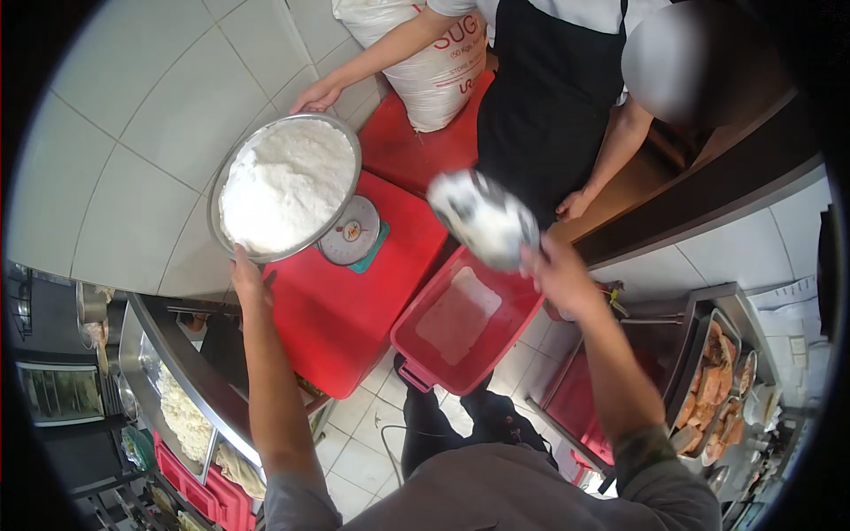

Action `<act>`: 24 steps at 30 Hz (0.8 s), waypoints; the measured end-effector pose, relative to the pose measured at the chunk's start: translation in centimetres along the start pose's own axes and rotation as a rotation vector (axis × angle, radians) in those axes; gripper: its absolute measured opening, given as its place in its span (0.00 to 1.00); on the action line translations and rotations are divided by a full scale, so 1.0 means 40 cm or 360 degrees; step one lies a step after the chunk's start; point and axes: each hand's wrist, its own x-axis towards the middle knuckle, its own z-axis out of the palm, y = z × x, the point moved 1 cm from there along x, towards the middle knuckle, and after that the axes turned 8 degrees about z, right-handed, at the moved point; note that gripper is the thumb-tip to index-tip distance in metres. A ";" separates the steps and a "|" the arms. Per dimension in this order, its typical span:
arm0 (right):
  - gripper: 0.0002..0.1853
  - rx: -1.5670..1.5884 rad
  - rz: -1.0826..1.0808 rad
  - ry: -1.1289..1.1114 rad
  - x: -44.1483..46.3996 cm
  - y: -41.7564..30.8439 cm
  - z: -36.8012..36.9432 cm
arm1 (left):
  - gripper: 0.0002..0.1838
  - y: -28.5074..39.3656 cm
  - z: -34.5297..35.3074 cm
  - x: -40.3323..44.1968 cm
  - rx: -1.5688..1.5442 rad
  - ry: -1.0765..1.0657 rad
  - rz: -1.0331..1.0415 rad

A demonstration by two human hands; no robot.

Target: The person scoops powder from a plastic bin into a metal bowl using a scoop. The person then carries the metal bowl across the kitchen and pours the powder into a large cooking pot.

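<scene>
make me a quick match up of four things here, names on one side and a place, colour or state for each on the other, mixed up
1. large metal bowl
2. sack
3. scale
4. tub

A. pink-red, in front of the wearer's legs
B. round dial, teal base
C. heaped with white powder, held up by the left hand and another person's hand
D. white with red print

Right pairs: 1-C, 2-D, 3-B, 4-A
</scene>
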 end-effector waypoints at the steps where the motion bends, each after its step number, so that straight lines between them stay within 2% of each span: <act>1: 0.18 -0.0146 0.0042 0.0062 -0.025 0.104 0.028 | 0.35 0.004 0.000 0.000 0.0031 0.0012 0.0000; 2: 0.19 -0.0291 0.0092 0.0117 -0.049 0.198 0.063 | 0.35 0.008 -0.001 0.001 0.0036 0.0014 0.0000; 5: 0.22 -0.0648 0.0436 -0.0096 -0.049 0.430 0.201 | 0.34 0.022 0.001 -0.015 0.0065 0.0017 0.0015; 8: 0.24 -0.0748 0.0435 -0.0269 -0.003 0.614 0.345 | 0.34 0.043 0.004 -0.044 0.0107 0.0036 0.0042; 12: 0.27 -0.0699 0.0203 -0.0309 0.005 0.602 0.386 | 0.33 0.050 0.015 -0.050 0.0179 0.0024 0.0029; 15: 0.29 -0.0497 0.0054 -0.0099 -0.004 0.607 0.395 | 0.31 0.049 0.015 -0.053 0.0223 0.0034 0.0025; 18: 0.30 -0.0367 0.0095 -0.0294 -0.004 0.621 0.373 | 0.31 0.057 0.011 -0.046 0.0219 -0.0009 0.0019; 24: 0.29 -0.0389 0.0196 -0.0318 -0.040 0.693 0.323 | 0.32 0.079 0.004 -0.044 0.0239 0.0045 0.0020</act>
